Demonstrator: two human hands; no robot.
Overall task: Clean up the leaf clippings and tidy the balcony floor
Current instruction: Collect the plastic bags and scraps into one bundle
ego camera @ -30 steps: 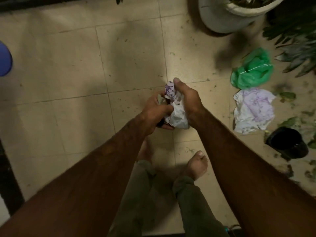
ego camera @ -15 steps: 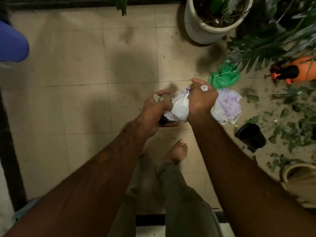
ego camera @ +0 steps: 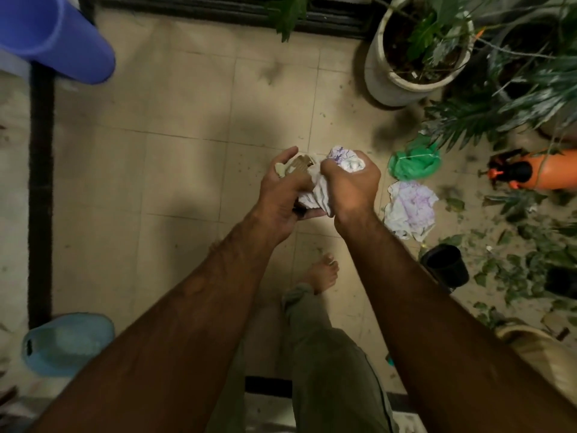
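Both hands are raised over the tiled balcony floor (ego camera: 175,170), at the centre of the view. The right hand (ego camera: 351,185) is closed in a fist around a crumpled white plastic bag with purple print (ego camera: 318,190); bag material protrudes above the fist and below it. The left hand (ego camera: 281,198) grips the same bag from the left, fingers curled around its lower part; the same hand also holds some pale and brown scraps (ego camera: 296,165) against the far side of its fingers; their exact nature cannot be told.

The leaf clippings (ego camera: 515,267) lie scattered on the floor at the right, well apart from the hands; they spread around a small black pot (ego camera: 445,265) that lies near the right forearm. A second crumpled white and purple bag (ego camera: 409,209) lies on the floor just right of the right hand; a green plastic bag (ego camera: 413,159) lies just beyond it. An orange spray bottle (ego camera: 537,173) lies on its side at the far right. A white planter (ego camera: 390,79) with a green plant stands at the far right; a blue cylindrical container (ego camera: 59,39) is at the far left; a light blue basin (ego camera: 67,342) is at the near left. One bare foot (ego camera: 323,273) stands on the tiles below the hands.
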